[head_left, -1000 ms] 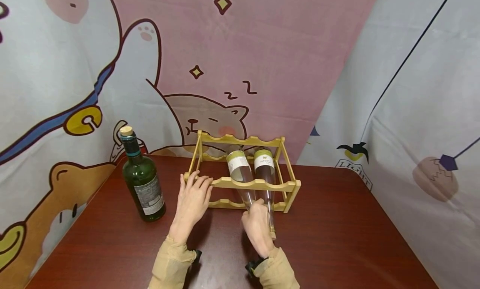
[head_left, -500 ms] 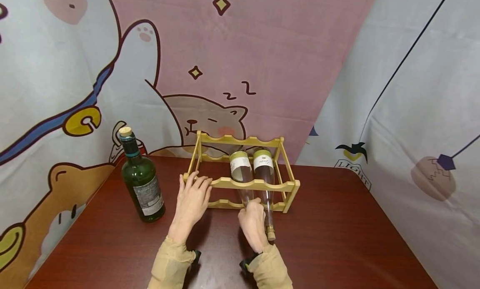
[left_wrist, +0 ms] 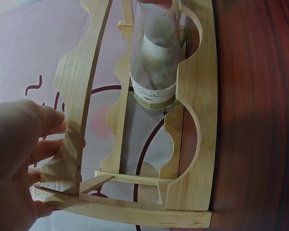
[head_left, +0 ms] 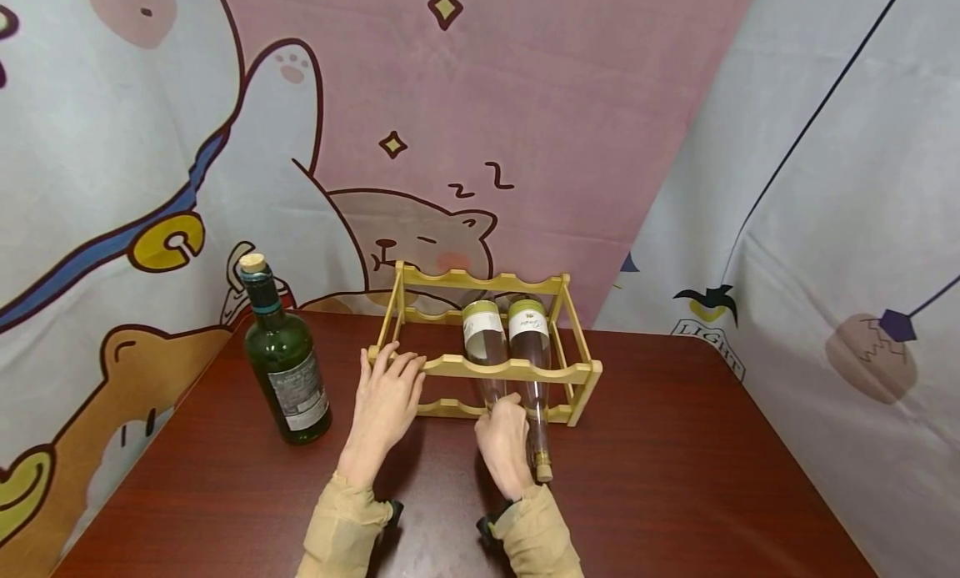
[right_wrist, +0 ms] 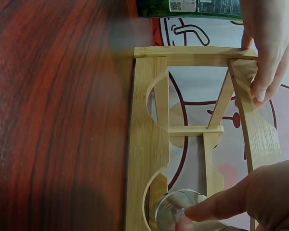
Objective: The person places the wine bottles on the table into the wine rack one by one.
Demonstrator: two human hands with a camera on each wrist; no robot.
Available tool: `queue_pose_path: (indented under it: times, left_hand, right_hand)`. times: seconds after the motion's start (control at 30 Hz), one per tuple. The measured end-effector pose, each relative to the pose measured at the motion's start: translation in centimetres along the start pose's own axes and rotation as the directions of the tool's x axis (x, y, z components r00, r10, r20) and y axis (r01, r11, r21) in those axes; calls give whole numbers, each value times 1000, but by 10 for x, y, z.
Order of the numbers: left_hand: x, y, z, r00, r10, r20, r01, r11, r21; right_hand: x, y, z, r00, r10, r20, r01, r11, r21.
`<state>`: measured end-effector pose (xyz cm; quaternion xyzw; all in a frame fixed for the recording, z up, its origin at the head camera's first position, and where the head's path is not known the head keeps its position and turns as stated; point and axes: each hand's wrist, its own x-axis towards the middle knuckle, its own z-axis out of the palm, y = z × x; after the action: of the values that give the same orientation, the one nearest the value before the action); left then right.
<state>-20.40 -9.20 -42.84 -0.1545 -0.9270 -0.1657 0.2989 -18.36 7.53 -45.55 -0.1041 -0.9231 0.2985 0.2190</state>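
A light wooden wine rack (head_left: 555,371) stands on the table. My left hand (head_left: 384,404) holds its upper front rail at the left corner, fingers over the wood in the left wrist view. On the lower level lies a clear glass bottle (head_left: 486,344) with a white label, base toward the back. My right hand (head_left: 504,446) grips its neck, which the hand mostly covers. Beside it on the right, a second clear bottle (head_left: 528,344) lies the same way, its cork pointing toward me. In the right wrist view, the held bottle (right_wrist: 169,211) shows partly under my fingers.
A green corked bottle (head_left: 288,369) stands upright left of the rack, near my left hand. The dark red-brown table (head_left: 675,469) extends to both sides. Behind it hangs a cartoon-printed cloth (head_left: 525,128).
My right hand has shifted slightly left, straightening the gripped bottle so that it lies more nearly in line with the other one. Over the last half second little moves. My left hand stays put.
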Motion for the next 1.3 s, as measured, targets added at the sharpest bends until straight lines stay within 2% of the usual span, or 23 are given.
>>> queue_pose_path:
  times: [0.4,0.77,1.1,1.3]
  left_hand:
    - [-2,0,-1,1000,3,-2,-3,1000,1]
    - [-2,0,0,1000,-5,-2,5,1000,2]
    - [-2,0,0,1000,-5,-3,5,1000,-6]
    - [-2,0,0,1000,-3,-1,3,1000,-8]
  right_hand:
    - [0,-1,6,1000,1,-27,0,999,33]
    - [-2,-5,12,1000,12,-16,-12,1000,25]
    - [-5,-6,16,999,-19,40,18,1000,6]
    - [-10,-3,20,997,-31,73,34,998,-43]
